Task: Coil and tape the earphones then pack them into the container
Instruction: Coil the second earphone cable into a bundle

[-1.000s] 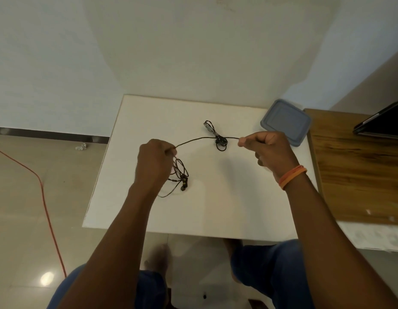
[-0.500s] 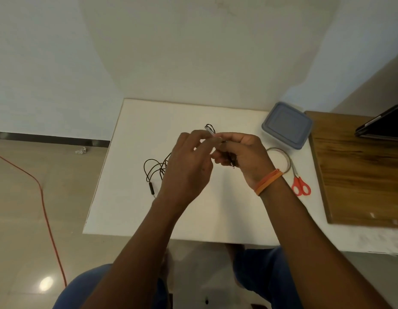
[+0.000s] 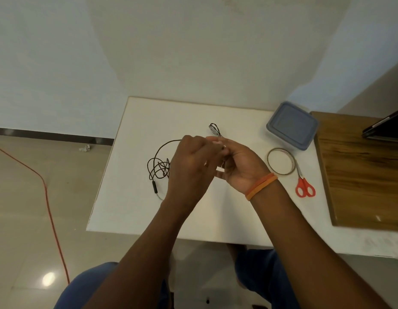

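stage: coiling just begun | your left hand (image 3: 191,166) and right hand (image 3: 240,166) pinch the thin black earphone cable (image 3: 159,167), most lying loose on the white bench (image 3: 131,208) | left: taping, packing into the lidded grey plastic container (image 3: 292,126)

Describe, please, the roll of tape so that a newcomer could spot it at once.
Start at the white table and go to its right side, near the wooden board. Below the grey-lidded container lies the tape, flat on the table. It is a thin ring, open in the middle, with the scissors against its right edge.
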The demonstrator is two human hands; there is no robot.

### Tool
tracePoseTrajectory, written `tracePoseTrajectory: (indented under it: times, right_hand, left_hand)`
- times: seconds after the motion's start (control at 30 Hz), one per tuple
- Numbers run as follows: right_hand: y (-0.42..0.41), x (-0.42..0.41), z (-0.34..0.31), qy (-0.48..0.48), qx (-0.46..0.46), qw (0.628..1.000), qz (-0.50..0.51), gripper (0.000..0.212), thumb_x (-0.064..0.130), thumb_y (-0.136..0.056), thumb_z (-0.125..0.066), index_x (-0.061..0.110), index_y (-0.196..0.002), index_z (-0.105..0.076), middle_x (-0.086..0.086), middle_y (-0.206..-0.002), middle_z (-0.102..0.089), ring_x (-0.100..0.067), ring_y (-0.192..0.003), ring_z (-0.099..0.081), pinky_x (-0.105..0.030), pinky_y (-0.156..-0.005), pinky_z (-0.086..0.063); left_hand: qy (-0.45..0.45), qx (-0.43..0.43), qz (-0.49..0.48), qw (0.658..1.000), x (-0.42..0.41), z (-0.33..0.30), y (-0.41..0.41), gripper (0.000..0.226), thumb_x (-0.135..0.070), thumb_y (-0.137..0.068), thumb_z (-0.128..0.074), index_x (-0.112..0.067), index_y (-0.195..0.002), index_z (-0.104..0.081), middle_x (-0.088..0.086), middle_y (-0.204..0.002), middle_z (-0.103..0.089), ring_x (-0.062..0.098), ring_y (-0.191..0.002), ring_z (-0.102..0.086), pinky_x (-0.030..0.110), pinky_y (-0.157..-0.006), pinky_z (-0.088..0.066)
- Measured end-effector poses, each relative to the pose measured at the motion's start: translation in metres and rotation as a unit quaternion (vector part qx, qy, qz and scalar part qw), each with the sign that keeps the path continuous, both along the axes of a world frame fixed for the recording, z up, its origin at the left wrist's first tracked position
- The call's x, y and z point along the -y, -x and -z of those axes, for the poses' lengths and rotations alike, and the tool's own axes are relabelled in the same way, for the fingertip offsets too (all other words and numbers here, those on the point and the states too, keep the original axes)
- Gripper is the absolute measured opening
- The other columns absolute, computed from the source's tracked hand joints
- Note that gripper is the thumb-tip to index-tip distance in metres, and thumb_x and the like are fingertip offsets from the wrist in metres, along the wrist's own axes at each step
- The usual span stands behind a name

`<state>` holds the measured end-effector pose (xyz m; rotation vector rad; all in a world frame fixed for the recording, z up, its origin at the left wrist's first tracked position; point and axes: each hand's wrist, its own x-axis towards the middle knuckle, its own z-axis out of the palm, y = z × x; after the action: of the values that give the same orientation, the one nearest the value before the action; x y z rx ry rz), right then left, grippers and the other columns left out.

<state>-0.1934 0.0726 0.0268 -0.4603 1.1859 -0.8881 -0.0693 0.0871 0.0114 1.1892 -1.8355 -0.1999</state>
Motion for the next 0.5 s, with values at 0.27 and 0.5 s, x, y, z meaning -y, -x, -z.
tracePoseTrajectory:
  times: [0.27,0.5]
  right_hand:
    - [0.008,-0.003,-0.015,0.21,-0.218,0.942,-0.143,0.019,0.019,-0.094,-0.06,0.012,-0.084,-0.075,0.004,-0.084,-0.072,0.0,-0.081,-0.063,-0.01,-0.075,-0.043]
    - [-0.003,-0.004,-0.012,0.261,-0.21,0.937,-0.103,0.023,0.014,-0.1,-0.051,0.0,-0.088,-0.065,-0.004,-0.06,-0.06,-0.022,-0.061,-0.066,-0.027,-0.063,-0.053]
  left_hand:
    - [-0.297,-0.535,-0.094,0.785,0.023,-0.028,-0.027,0.013,-0.019,-0.086,-0.074,-0.005,-0.084,-0.073,0.003,-0.077,-0.069,0.014,-0.061,-0.054,0.027,-0.061,-0.048]
    - [-0.401,-0.417,-0.111,0.808,0.023,-0.017,-0.024,0.035,-0.026,-0.1,-0.053,-0.009,-0.131,-0.057,0.003,-0.126,-0.061,0.015,-0.106,-0.061,0.027,-0.086,-0.049]
